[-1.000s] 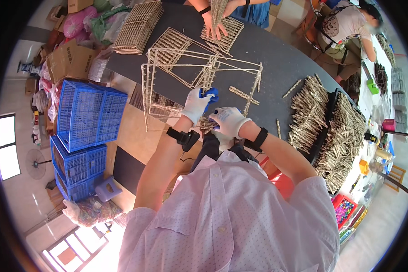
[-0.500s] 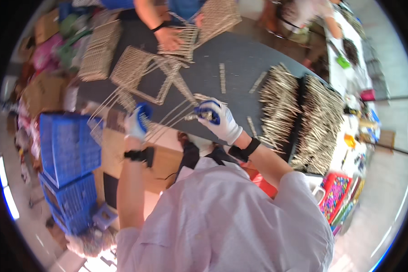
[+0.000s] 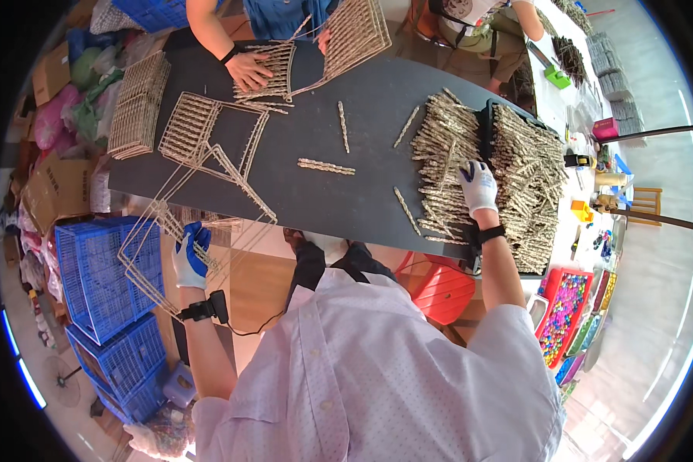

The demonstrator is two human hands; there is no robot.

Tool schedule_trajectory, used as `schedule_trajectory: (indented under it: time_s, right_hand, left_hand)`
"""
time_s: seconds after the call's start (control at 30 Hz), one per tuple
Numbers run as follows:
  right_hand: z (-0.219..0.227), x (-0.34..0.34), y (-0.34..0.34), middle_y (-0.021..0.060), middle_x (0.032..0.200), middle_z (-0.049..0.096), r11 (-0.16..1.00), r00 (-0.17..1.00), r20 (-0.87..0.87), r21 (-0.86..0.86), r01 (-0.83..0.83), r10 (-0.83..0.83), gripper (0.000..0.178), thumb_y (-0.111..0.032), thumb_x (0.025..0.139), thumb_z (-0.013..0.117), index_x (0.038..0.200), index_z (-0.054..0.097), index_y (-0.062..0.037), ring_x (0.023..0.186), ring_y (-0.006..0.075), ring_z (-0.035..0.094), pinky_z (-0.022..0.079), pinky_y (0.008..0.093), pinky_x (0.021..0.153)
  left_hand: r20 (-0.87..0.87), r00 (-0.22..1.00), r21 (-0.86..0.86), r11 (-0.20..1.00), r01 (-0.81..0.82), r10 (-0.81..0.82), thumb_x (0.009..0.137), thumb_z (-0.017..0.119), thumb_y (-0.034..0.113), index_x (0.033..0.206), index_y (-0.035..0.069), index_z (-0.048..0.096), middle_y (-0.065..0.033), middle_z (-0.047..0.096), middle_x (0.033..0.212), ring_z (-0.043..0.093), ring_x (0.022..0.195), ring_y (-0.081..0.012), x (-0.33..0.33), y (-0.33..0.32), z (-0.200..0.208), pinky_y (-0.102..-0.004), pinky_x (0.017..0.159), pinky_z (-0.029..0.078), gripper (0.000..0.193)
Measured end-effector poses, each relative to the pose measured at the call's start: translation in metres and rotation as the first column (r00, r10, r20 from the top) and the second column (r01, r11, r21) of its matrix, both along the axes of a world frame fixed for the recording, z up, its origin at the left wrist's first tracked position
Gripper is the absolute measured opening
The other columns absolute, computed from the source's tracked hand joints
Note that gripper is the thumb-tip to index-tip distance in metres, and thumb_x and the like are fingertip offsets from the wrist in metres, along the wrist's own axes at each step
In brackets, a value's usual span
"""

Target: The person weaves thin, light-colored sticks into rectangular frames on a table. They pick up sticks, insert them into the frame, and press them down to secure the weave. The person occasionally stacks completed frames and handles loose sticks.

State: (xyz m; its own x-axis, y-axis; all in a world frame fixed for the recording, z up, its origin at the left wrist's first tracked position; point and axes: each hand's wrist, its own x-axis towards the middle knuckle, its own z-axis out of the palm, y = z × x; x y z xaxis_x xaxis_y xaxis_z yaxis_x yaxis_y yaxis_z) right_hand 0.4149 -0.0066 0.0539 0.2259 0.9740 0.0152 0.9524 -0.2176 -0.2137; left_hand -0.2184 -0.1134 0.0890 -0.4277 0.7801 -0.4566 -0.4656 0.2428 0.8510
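Clearly, the left hand (image 3: 192, 254), in a white-and-blue glove, is closed around 1 side of an open, straw-wrapped frame (image 3: 243, 184), out beyond the near edge of the dark table (image 3: 323, 206). The frame tilts, its upper corner reaching over the tabletop and overlapping a woven panel (image 3: 189, 127) in view; whether they touch, I cannot tell. Below, its lower corner hangs off the edge, near the stacked blue crates (image 3: 112, 269), so room on that side is tight. Well apart, the right hand (image 3: 479, 185) reaches over a heap of braided strips (image 3: 443, 173) beside the black tray (image 3: 486, 131); its fingers point down, and I cannot tell whether they pinch a strip. Between both hands stretches dark tabletop with loose strips (image 3: 326, 166) lying mid-table. Across it, a co-worker's hand (image 3: 250, 71) presses flat on another panel (image 3: 279, 71) near the far edge.
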Motion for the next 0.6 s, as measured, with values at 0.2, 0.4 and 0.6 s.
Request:
schedule_trajectory:
  time_s: [0.2, 0.4, 0.6]
  right_hand:
    - [-0.016, -0.021, 0.031, 0.0174, 0.103, 0.062, 0.957, 0.957, -0.069, 0.059, 0.285, -0.281, 0.039, -0.042, 0.085, 0.059, 0.104, 0.06, -0.0078, 0.093, 0.0361, 0.061, 0.049, 0.0456, 0.079]
    - [-0.036, -0.055, 0.037, 0.0173, 0.12, 0.055, 0.956, 0.953, 0.13, -0.068, 0.285, -0.275, 0.06, -0.048, 0.081, 0.065, 0.125, 0.05, -0.0094, 0.11, 0.0345, 0.055, 0.049, 0.0431, 0.086]
    - [-0.042, -0.051, 0.039, 0.0161, 0.118, 0.056, 0.96, 0.962, 0.081, -0.088, 0.266, -0.259, 0.061, -0.043, 0.078, 0.07, 0.126, 0.05, -0.0092, 0.11, 0.0324, 0.056, 0.049, 0.0415, 0.087]
  left_hand:
    - [0.035, 0.999, 0.021, 1.0, 0.024, -0.024, 0.096, 0.05, 0.014, 0.117, -0.005, 0.055, -0.0173, 0.061, 0.114, 0.062, 0.099, -0.0268, 0.005, -0.002, -0.008, -0.0371, 0.092, 0.052, 0.029]
    - [0.024, 0.999, 0.001, 0.999, 0.049, -0.049, 0.097, 0.05, 0.014, 0.116, -0.005, 0.056, -0.0164, 0.062, 0.111, 0.063, 0.096, -0.0263, 0.012, 0.001, -0.006, -0.0371, 0.09, 0.052, 0.028]
    - [0.031, 0.999, 0.007, 0.999, 0.033, -0.033, 0.097, 0.049, 0.014, 0.117, -0.005, 0.056, -0.0173, 0.062, 0.113, 0.064, 0.097, -0.0277, 0.007, -0.005, -0.01, -0.0379, 0.091, 0.052, 0.028]
